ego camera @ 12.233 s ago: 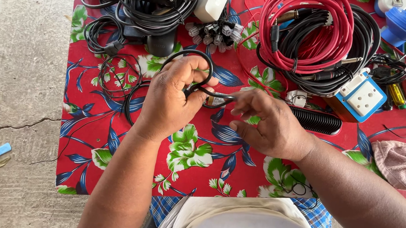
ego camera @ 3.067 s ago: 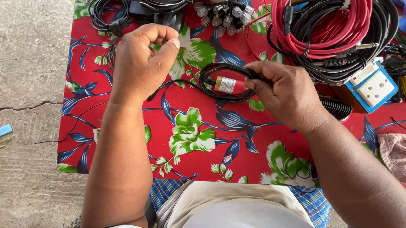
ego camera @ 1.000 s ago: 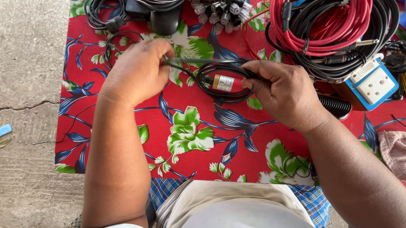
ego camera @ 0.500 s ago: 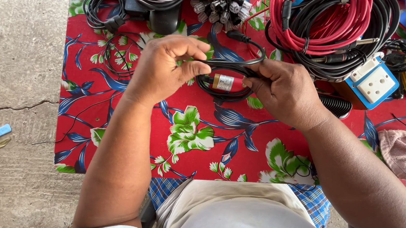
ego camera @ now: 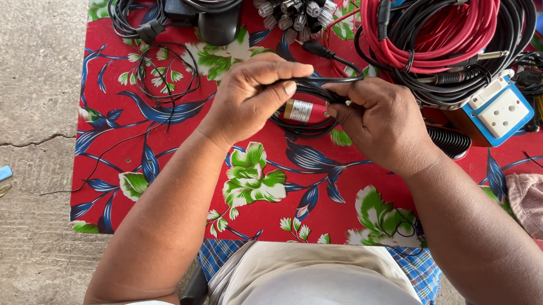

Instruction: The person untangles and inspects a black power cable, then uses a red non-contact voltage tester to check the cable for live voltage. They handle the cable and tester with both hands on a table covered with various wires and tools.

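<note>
From the head camera I see my left hand (ego camera: 250, 99) and right hand (ego camera: 380, 119) meeting over a thin black cable wound into a small coil (ego camera: 307, 107), which carries a short red cylindrical piece with a pale label (ego camera: 302, 111). The left fingers (ego camera: 275, 85) are curled and pinching a strand at the coil's top; the right fingers (ego camera: 346, 100) pinch the coil's near side, thumb tucked against the red piece.

My worry is that the loops spring apart if either pinch eases, since only two points seem to hold them. The free end with its black plug (ego camera: 318, 48) trails beyond the fingertips and could snag there.

Past the fingers lie a bundle of silver-tipped connectors (ego camera: 292, 9) and a thick red cable coil (ego camera: 436, 23); right of my right fingers sit a blue and white socket box (ego camera: 500, 112) and a black ribbed tube (ego camera: 450, 141). All rest on a red flowered cloth (ego camera: 174, 164) over concrete floor (ego camera: 16, 119).
</note>
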